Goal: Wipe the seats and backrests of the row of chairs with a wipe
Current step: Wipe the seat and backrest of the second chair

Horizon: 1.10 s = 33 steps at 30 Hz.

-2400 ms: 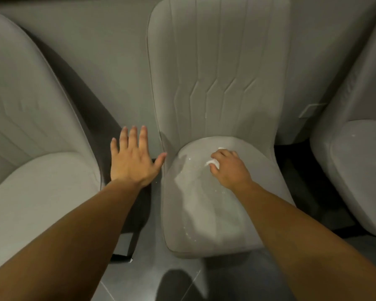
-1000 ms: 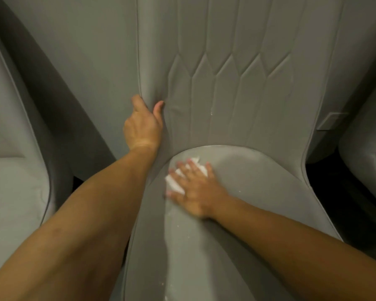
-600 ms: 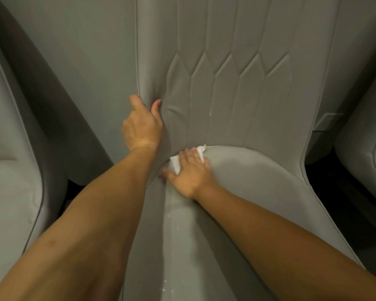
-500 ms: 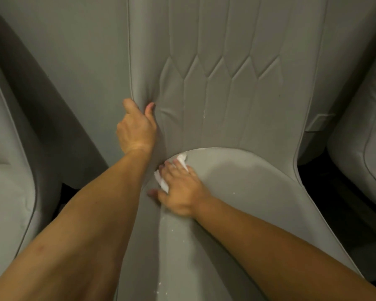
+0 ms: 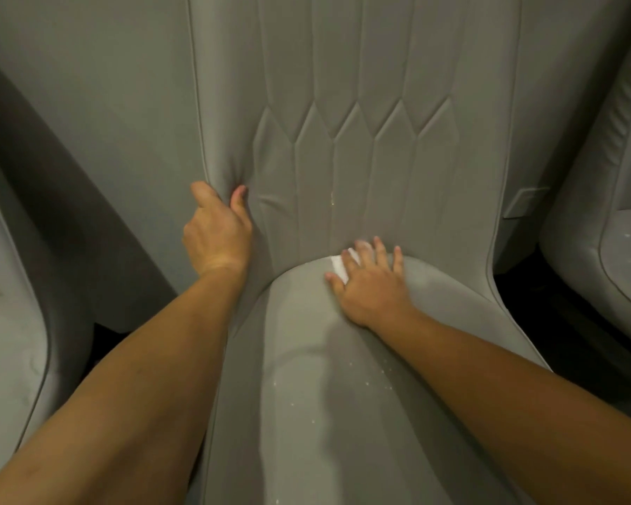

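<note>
**Right hand working the wipe along the rear seat crease**

Right hand (image 5: 374,286) lies flat on the middle chair's seat (image 5: 343,395), fingers spread and barely curled, pressing the white wipe (image 5: 339,265) against the cushion where it meets the backrest (image 5: 361,140). That crease is a likely dirt trap, which explains the placement. Flanking chairs stand at left (image 5: 11,351) and right (image 5: 605,256); their condition cannot be judged. Left hand (image 5: 217,231) is clamped on the backrest's left edge, thumb in front, puckering the upholstery, evidently to steady the chair against wiping pressure. Pale specks (image 5: 365,384) remain on the front of the seat; that area appears unfinished.
</note>
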Tool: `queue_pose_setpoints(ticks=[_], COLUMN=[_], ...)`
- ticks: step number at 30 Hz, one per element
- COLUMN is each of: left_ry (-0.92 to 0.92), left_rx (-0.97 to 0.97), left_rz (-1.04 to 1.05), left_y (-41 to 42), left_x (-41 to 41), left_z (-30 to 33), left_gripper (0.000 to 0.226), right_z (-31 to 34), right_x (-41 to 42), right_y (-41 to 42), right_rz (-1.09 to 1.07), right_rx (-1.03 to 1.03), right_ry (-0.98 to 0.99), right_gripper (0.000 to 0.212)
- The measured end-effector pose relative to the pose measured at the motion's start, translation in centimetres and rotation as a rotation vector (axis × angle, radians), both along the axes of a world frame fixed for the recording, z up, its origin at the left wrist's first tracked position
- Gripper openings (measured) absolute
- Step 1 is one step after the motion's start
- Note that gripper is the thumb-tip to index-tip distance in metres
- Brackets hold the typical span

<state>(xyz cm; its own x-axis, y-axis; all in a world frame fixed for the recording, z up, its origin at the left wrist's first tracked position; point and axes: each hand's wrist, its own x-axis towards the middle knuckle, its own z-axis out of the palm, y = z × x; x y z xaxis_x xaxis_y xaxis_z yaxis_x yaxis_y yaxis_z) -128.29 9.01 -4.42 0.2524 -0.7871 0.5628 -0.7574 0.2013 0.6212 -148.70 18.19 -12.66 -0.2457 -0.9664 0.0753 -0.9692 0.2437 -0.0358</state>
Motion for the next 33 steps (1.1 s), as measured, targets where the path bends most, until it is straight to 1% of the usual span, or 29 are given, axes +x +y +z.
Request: queue_pose_setpoints(ticks=[2,4,8,12,13,16,19,22,24,26,29,33], left_ry=[-0.01,-0.019,-0.014,-0.015,-0.018,-0.031,-0.035,-0.032,-0.03,-0.029,-0.032,-0.026], left_rx=[0.001,0.002,-0.005,-0.009,-0.011,-0.025,-0.032,-0.036,-0.029,-0.028,-0.028,-0.025], left_rz=[0.004,0.001,0.004,0.004,0.004,0.012,0.005,-0.008,-0.001,0.0,-0.007,0.0], left_y=[0.0,0.0,0.0,0.0,0.0,-0.1,0.0,-0.1,-0.1,-0.2,-0.2,-0.1], left_x=[0.0,0.0,0.0,0.0,0.0,0.0,0.1,0.2,0.2,0.2,0.2,0.3], left_z=[0.0,0.0,0.0,-0.1,-0.1,-0.1,-0.2,-0.2,-0.2,-0.2,-0.3,-0.2], left_gripper=[0.044,0.045,0.046,0.046,0.046,0.047,0.046,0.046,0.046,0.046,0.046,0.047], right_z=[-0.1,0.0,0.2,0.6,0.7,0.7,0.3,0.2,0.3,0.6,1.0,0.7], right_x=[0.5,0.9,1.3,2.8,3.8,8.6,11.0,8.4,5.7,3.1,0.0,-1.6], right_y=[0.5,0.7,0.0,-0.9,-1.1,-1.2,-1.0,-0.5,-0.6,-1.1,-1.2,0.2], right_rz=[-0.074,-0.056,-0.065,-0.083,-0.038,0.198,0.292,0.384,0.413,0.379,0.308,0.166], right_rx=[-0.109,-0.16,-0.056,-0.091,-0.085,-0.058,-0.087,-0.028,0.027,0.04,0.06,0.049], right_ry=[0.025,0.02,-0.099,-0.209,-0.217,-0.254,-0.293,-0.255,-0.125,-0.013,0.083,0.078], right_gripper=[0.073,0.065,0.066,0.06,0.057,0.048,0.05,0.056,0.061,0.063,0.065,0.071])
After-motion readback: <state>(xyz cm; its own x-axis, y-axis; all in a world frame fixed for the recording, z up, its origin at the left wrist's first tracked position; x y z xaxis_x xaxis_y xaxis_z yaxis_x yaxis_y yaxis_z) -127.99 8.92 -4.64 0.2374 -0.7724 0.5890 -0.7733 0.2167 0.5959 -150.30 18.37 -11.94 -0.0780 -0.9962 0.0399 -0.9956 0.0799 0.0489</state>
